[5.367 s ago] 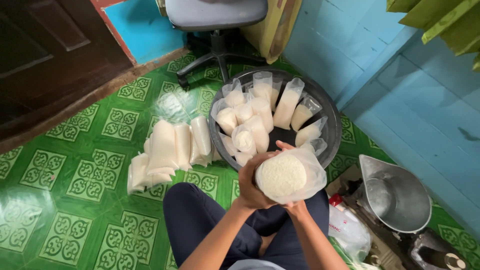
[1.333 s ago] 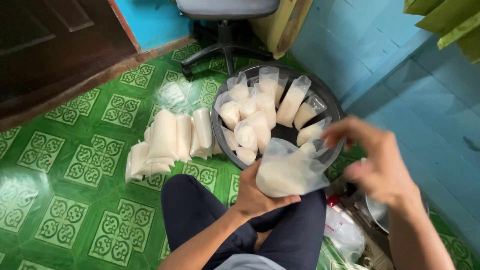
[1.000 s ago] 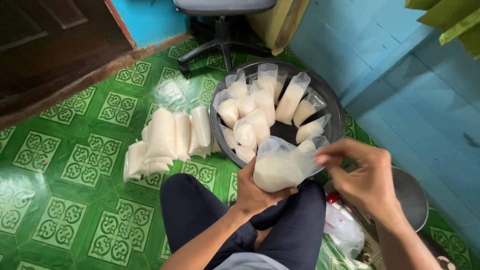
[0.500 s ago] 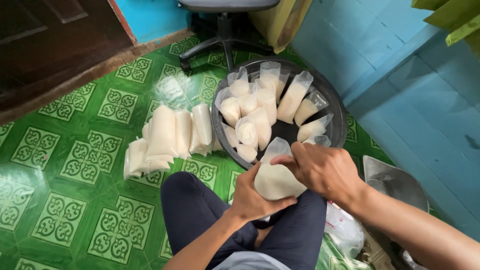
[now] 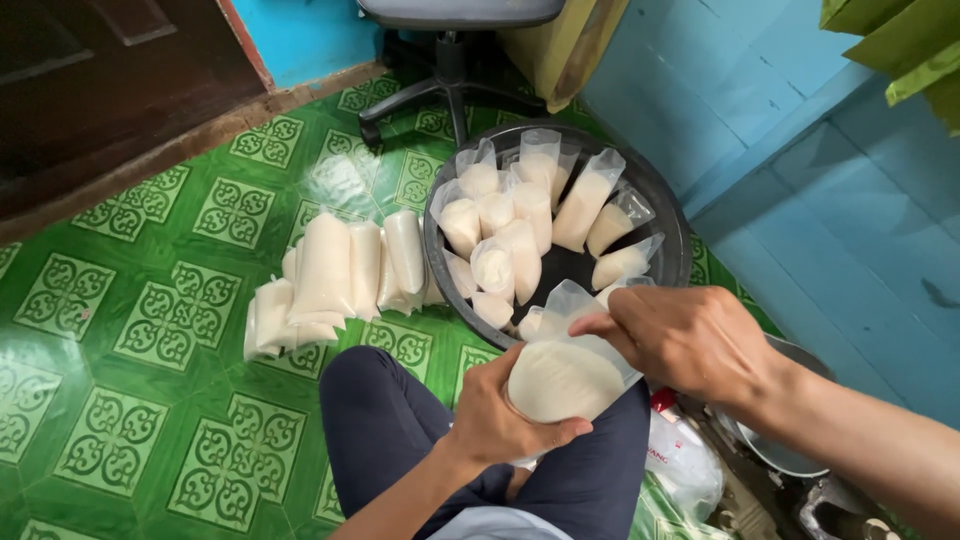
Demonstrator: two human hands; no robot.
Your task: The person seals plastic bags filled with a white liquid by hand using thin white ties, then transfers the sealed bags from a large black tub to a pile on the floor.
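While gripped, bag (image 5: 565, 380) (beside basin rim (image 5: 432, 262))

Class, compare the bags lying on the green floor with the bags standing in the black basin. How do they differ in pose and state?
The bags on the floor lie flat, side by side; the bags in the basin stand propped upright. The floor bags look closed and packed full; the basin bags have open, empty clear tops above the filling. Both sets are clear plastic holding a white filling, like the bag between the left hand and right hand.
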